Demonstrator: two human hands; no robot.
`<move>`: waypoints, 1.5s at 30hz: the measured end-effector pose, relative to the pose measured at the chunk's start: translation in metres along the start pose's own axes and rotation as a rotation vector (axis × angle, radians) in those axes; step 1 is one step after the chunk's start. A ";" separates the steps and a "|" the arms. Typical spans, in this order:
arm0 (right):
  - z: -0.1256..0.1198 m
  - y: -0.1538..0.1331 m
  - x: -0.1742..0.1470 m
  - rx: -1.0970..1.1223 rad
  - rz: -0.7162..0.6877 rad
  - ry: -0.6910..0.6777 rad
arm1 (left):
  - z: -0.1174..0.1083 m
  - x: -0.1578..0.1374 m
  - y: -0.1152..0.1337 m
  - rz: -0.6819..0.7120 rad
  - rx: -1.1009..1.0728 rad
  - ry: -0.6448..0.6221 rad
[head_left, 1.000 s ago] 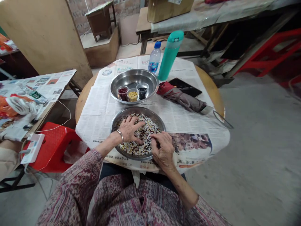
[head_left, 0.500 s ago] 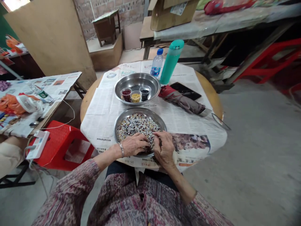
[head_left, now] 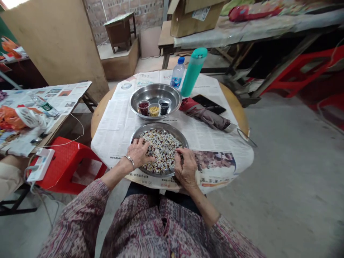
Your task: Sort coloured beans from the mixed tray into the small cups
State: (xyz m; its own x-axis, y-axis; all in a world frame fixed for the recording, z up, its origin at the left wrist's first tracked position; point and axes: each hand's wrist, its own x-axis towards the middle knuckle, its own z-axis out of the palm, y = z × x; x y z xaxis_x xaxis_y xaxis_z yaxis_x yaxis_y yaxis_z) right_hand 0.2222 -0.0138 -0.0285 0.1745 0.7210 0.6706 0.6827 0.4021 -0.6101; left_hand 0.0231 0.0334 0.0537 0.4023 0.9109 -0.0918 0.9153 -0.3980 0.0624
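Observation:
A shallow steel basin (head_left: 161, 125) stands in front of me on the newspaper, holding a spread of mixed white, black, yellow and red grains and beans (head_left: 163, 145). Over its left side lies my left hand (head_left: 139, 153), fingers spread and touching the mix, a bracelet on the wrist. At the right rim is my right hand (head_left: 186, 166), its fingers curled in and thumb near the index finger; what it pinches, if anything, is too small to see. Behind, a second steel basin (head_left: 150, 89) carries clear cups of red beans (head_left: 143, 106), yellow beans (head_left: 154, 110) and black beans (head_left: 164, 106).
A water bottle (head_left: 177, 74) and a teal flask (head_left: 194, 71) stand behind the basins. To the right lie a folded umbrella (head_left: 205, 115) and a dark phone or tablet (head_left: 211, 104). A red stool (head_left: 64, 161) with a power strip (head_left: 41, 165) is at left.
My left hand has moved left across the basin and spread its fingers. The mix near me lies flatter. My right hand stays by the right rim.

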 end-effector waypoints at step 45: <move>0.001 0.001 -0.003 0.021 0.052 0.004 | 0.034 0.048 0.050 0.312 -0.130 0.070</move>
State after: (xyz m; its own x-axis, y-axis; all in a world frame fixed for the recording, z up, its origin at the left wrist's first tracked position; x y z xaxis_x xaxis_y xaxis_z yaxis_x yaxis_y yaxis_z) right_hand 0.2214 -0.0148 -0.0310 0.2124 0.7391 0.6392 0.6573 0.3759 -0.6532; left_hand 0.0890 0.0530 0.0183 0.6556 0.7549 0.0196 0.7365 -0.6450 0.2037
